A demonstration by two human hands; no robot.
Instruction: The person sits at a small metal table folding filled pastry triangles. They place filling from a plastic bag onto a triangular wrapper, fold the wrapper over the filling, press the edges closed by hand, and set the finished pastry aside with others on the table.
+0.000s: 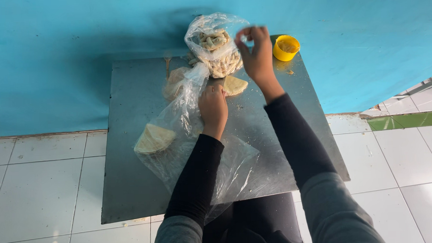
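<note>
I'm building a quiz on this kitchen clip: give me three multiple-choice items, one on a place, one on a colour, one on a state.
1. Where does the small cup stand?
A. far right corner of the metal sheet
B. on the floor tiles
C. inside a bag

2. What colour is the wall?
A. white
B. blue
C. green

3. What is the right hand doing?
A. lying flat on the sheet
B. pinching the top of the clear bag of pale filled pieces
C. holding the cup

Answers:
1 A, the yellow cup sits at the sheet's far right edge.
2 B, the wall behind is plain blue.
3 B, its fingers close on the bag's plastic, while the left hand rests fisted on the sheet.
</note>
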